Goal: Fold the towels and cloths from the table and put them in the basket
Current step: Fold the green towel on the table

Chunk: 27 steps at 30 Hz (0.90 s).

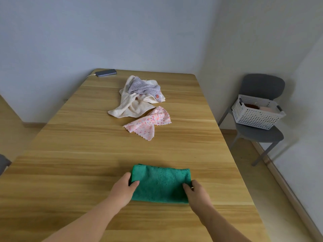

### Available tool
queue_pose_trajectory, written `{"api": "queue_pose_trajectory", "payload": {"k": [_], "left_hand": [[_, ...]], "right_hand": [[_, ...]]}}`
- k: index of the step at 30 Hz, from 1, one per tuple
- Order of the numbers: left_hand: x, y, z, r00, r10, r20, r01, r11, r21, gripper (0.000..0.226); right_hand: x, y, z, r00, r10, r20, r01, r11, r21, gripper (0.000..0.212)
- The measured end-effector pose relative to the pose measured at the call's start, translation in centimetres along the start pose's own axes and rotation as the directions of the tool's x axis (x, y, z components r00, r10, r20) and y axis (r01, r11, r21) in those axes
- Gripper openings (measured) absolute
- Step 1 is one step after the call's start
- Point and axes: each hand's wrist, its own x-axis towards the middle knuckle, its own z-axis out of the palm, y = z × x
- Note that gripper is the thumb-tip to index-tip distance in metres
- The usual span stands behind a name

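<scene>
Left grip (122,189): closed on the left edge of the green towel (160,184), thumb on top, fingers tucked beneath. Right grip (197,194): pinching the right edge likewise, thumb on top. Green towel: folded into a rectangle, flat on the table (78,137), lower centre of the frame. Above it, mid-frame: pink cloth (148,123), loose and unfolded. Just beyond that: cream towel (129,106), crumpled, with grey cloth (145,88) heaped on top. Basket (257,116): white, perforated, on a grey chair (262,84) at right of frame, apart from the table; contents not identifiable. Phone (105,72): far left corner of the table, cable attached.
</scene>
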Motion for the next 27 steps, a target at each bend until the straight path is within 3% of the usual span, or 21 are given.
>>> {"api": "queue_pose_trajectory", "payload": {"k": [6, 10, 12, 15, 17, 19, 21, 24, 27], "left_hand": [[1.1, 0.9, 1.6, 0.983, -0.087, -0.163, 0.119, 0.973, 0.197, 0.022], [0.5, 1.4, 2.0, 0.954, -0.085, -0.287, 0.181, 0.927, 0.328, 0.03], [0.1, 1.5, 2.0, 0.937, -0.151, -0.315, 0.25, 0.92, 0.303, 0.041], [-0.3, 1.8, 1.7, 0.931, -0.265, -0.251, 0.305, 0.943, 0.134, 0.059], [-0.7, 1.5, 1.5, 0.936, -0.314, -0.159, 0.328, 0.942, 0.068, 0.062], [-1.1, 0.9, 1.1, 0.938, -0.345, -0.044, 0.344, 0.939, -0.03, 0.061], [-1.9, 0.9, 0.7, 0.927, -0.369, 0.069, 0.375, 0.905, -0.2, 0.051], [-3.3, 2.2, 0.1, 0.905, -0.356, 0.231, 0.422, 0.705, -0.57, 0.03], [-4.5, 4.0, -0.4, 0.916, -0.343, 0.211, 0.35, 0.423, -0.836, 0.014]], "right_hand": [[0.7, -0.3, 0.7, 0.982, 0.178, -0.061, -0.177, 0.984, 0.026, 0.015], [0.3, 0.3, 1.6, 0.986, 0.122, -0.116, -0.137, 0.98, -0.142, 0.024], [-0.3, 0.4, 1.8, 0.988, 0.085, -0.127, -0.106, 0.981, -0.164, 0.025], [-0.9, 0.9, 1.3, 0.989, 0.091, -0.117, -0.099, 0.993, -0.065, 0.019], [-1.4, 1.1, 0.5, 0.982, 0.175, -0.076, -0.165, 0.979, 0.12, 0.037], [-2.2, 1.0, -0.4, 0.96, 0.27, 0.074, -0.279, 0.896, 0.346, 0.046], [-3.3, 0.9, -1.2, 0.925, 0.291, 0.245, -0.374, 0.813, 0.446, 0.039], [-4.8, 0.9, -2.1, 0.933, 0.216, 0.288, -0.346, 0.757, 0.554, 0.023], [-6.2, 0.3, -3.2, 0.949, 0.183, 0.258, -0.315, 0.618, 0.721, 0.015]]}}
